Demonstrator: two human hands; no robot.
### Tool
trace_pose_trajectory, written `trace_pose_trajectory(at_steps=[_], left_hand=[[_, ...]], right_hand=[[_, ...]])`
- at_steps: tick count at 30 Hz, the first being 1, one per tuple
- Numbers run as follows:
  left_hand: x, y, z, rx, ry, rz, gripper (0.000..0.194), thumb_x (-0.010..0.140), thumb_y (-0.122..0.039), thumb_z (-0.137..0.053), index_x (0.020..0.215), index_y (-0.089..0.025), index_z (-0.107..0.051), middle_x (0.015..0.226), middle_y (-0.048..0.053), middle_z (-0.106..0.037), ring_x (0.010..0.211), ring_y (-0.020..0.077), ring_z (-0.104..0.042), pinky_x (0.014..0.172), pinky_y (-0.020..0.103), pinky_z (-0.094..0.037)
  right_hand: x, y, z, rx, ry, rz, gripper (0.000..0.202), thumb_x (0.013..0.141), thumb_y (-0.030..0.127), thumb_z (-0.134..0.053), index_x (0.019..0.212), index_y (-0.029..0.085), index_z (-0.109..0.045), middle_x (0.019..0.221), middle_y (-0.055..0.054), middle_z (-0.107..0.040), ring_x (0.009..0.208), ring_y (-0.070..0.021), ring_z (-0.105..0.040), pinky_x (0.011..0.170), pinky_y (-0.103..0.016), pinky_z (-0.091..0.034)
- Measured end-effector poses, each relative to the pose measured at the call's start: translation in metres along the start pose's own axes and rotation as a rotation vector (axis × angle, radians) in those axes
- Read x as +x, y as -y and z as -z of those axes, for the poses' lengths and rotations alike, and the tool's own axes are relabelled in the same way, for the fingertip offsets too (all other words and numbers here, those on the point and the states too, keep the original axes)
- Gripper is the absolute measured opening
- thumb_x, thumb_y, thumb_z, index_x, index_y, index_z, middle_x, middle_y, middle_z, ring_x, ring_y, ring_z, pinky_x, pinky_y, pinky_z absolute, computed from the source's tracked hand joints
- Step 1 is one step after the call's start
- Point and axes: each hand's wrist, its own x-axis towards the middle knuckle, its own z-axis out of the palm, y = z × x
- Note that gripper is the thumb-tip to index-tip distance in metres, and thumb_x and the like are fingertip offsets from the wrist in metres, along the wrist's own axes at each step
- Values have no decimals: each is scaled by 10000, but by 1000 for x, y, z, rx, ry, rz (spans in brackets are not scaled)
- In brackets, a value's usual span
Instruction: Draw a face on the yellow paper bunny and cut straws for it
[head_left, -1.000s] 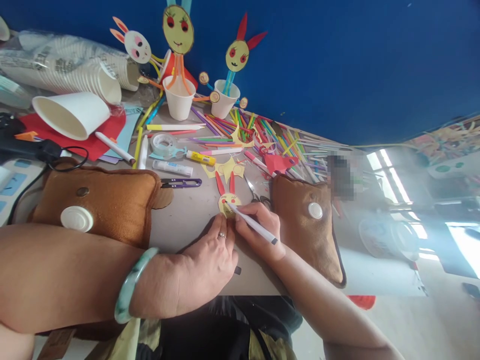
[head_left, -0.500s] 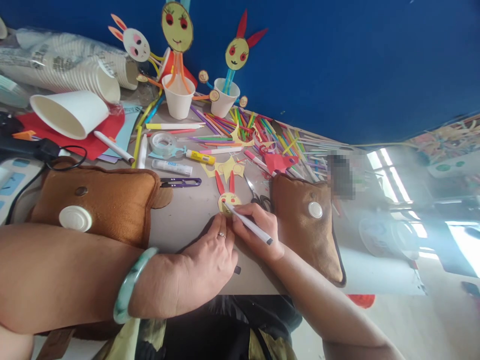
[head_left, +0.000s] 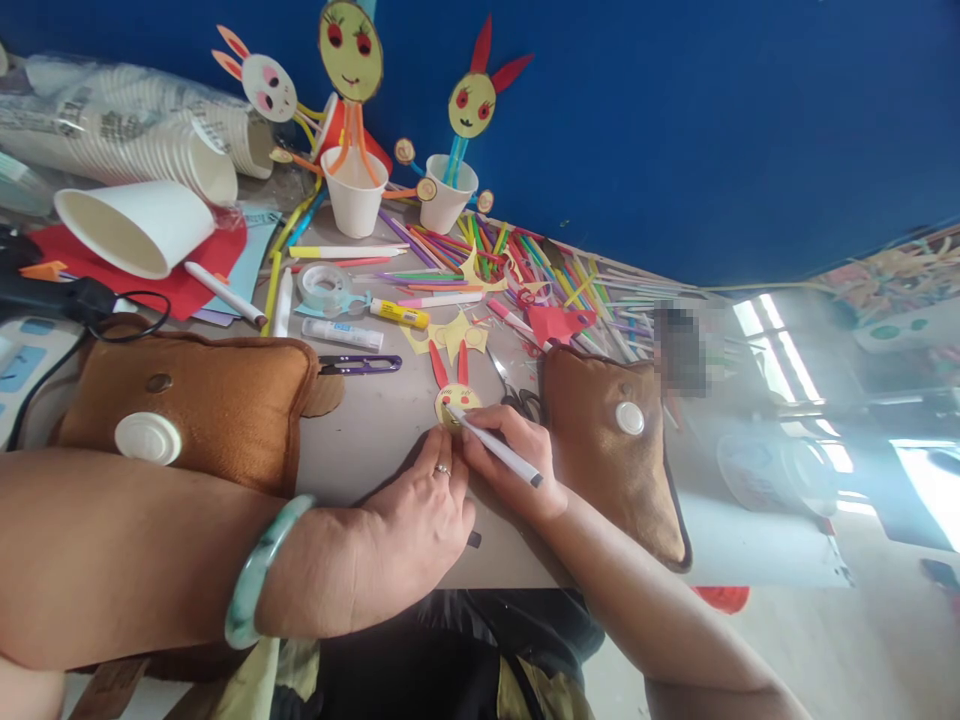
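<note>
A round yellow paper rabbit face (head_left: 448,398) with two red ears lies flat on the table in front of me. Dark lashes and red eyes are drawn on it. My left hand (head_left: 429,505) lies with its fingers stretched out, fingertips at the face's lower edge. In my right hand (head_left: 517,455) is a white marker pen (head_left: 501,455) with a dark end, its tip on the face near the left eye. My right fingers cover part of the face's lower right.
Purple thread snips (head_left: 360,365), a glue stick (head_left: 343,333) and yellow paper scraps (head_left: 450,335) lie beyond the face. Brown cushions (head_left: 202,400) flank my arms. Scissors (head_left: 525,400) rest by the right one. Cups with paper rabbit figures (head_left: 448,195) stand by the blue wall.
Both hands stay in almost the same place, with the pen tip still on the face. The whole view has shifted very slightly.
</note>
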Motion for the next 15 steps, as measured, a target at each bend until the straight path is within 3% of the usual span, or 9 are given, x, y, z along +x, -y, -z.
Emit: trace_pose_trajectory(at_steps=[6,15], left_hand=[[1,2,3,1,20,-6,440,820,-451,-570,1051,-88,-659,1197,255,-644,1198,401,-561,1135,635,-144],[0,1,3,13,27,-11,484,795,-438,-585,1097,-65,-645,1192,277,-638,1186,422,-566,1138,643,-124]], right_hand=[[1,0,0,-12,-6,4,40,819,223,-624,858,229,-627,757,-3,-729,646,-138,-696,629,-233,-564],[2,0,-1,-16,-18,26,52,810,202,-632,855,224,-620,718,6,-716,607,-131,-682,581,-218,-544]])
